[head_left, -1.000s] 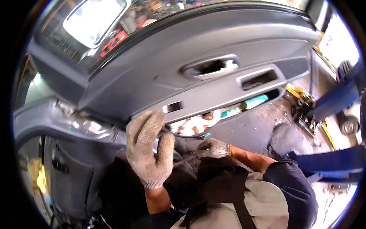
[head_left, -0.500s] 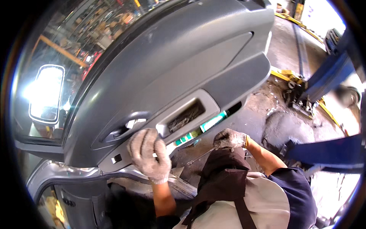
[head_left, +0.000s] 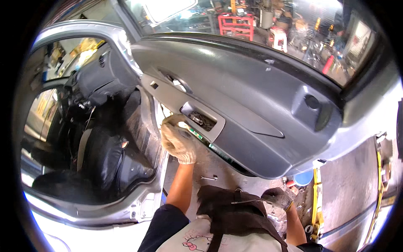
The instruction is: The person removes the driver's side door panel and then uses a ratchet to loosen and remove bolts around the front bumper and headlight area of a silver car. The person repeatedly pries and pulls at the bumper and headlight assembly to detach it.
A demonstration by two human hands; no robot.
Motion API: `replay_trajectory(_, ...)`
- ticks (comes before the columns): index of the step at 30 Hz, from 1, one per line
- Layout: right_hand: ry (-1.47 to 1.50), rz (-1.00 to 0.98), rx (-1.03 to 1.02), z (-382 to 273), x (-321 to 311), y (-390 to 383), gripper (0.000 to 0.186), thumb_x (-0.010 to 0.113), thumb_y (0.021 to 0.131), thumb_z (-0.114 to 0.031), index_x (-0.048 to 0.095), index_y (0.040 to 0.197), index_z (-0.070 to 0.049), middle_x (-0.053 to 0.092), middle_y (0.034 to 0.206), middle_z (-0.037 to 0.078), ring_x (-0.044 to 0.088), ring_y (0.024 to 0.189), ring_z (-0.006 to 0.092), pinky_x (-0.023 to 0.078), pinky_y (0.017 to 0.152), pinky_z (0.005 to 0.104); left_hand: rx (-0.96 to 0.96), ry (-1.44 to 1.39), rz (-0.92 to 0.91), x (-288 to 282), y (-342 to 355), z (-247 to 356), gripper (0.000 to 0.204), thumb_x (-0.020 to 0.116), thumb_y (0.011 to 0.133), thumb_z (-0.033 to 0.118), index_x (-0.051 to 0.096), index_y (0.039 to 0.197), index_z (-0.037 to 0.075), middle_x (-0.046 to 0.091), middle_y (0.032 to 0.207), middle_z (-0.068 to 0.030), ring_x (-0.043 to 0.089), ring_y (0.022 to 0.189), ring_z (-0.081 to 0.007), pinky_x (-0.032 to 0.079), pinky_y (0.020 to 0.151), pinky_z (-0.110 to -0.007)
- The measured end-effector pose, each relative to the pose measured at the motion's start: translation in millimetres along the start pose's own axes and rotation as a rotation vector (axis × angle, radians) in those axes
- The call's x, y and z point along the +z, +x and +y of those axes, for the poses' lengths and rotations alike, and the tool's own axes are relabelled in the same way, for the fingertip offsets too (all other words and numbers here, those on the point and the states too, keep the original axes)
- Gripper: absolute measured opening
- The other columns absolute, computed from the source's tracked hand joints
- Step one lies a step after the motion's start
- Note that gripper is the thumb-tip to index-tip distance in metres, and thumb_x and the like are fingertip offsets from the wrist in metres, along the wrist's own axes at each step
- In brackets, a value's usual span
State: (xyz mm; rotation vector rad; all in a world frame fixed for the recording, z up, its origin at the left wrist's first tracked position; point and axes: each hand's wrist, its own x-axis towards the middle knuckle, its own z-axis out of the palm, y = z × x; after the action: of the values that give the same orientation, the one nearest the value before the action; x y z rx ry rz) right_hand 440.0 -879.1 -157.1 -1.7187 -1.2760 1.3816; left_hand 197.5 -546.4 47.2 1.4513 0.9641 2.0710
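Note:
A grey car door panel [head_left: 243, 101] stands swung open in front of me. My left hand [head_left: 178, 140], in a knitted work glove, has its fingers curled over the panel's lower edge, beside the recessed pull cup [head_left: 201, 121]. Green-and-white packaging [head_left: 195, 133] shows in the door pocket next to those fingers. At my lap on the right, my right hand [head_left: 276, 198], also gloved, is closed round a thin metal rod-like tool [head_left: 245, 202] that points left across my dark apron. The tool's gripped end is hidden in the glove.
The car's dark seat [head_left: 100, 155] and silver door sill frame are at left. A wrench [head_left: 208, 178] lies on the floor below the door. Right of the door are a blue container [head_left: 303, 178] and a yellow lift arm [head_left: 317, 201]. A red rack [head_left: 236, 26] shows through the window.
My view has swung left, bringing the car interior into sight. My left hand has shifted from the panel's face to its lower edge. My right hand still holds the thin tool, closer to my lap.

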Motion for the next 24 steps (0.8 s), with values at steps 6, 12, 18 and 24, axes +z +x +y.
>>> replay_trajectory(6,0.252,0.024,0.236,-11.1,-18.7,-55.2,0.027,0.072,0.102,-0.026,0.078,0.101,0.001,0.076,0.084,0.005,0.064,0.07,0.0097,0.052,0.061,0.028,0.287,0.238,-0.344,13.3,-22.1,64.2,0.047,0.052,0.111,0.038,0.074,0.096,0.0,0.073,0.092,-0.0114,0.065,0.083,-0.0272,0.051,0.077,-0.041)
replay_trajectory(12,0.499,0.056,0.229,14.4,27.4,-70.1,0.028,0.072,0.103,-0.027,0.077,0.102,0.001,0.076,0.086,0.005,0.059,0.061,0.0093,0.045,0.053,0.0243,0.379,0.39,-0.582,1.3,-10.1,76.5,0.022,0.063,0.101,0.021,0.074,0.098,0.002,0.071,0.095,-0.0177,0.067,0.089,-0.0415,0.053,0.086,-0.051)
replay_trajectory(18,0.483,0.137,0.201,14.5,46.8,-109.5,0.028,0.072,0.103,-0.026,0.077,0.102,0.001,0.067,0.078,0.002,0.059,0.064,0.0103,0.045,0.056,0.0261,0.206,0.337,-0.578,9.3,-5.8,66.3,0.034,0.066,0.102,0.032,0.074,0.114,0.002,0.075,0.115,-0.0188,0.071,0.109,-0.0377,0.053,0.099,-0.045)
replay_trajectory(24,0.024,0.508,-0.311,72.4,34.1,-192.8,0.034,0.075,0.101,-0.032,0.073,0.119,-0.003,0.073,0.093,0.001,0.065,0.082,0.0109,0.055,0.073,0.0283,-0.004,0.378,-0.636,-0.6,-10.2,92.5,0.028,0.07,0.102,0.022,0.076,0.114,-0.002,0.078,0.114,-0.0154,0.071,0.103,-0.0231,0.054,0.092,-0.037)
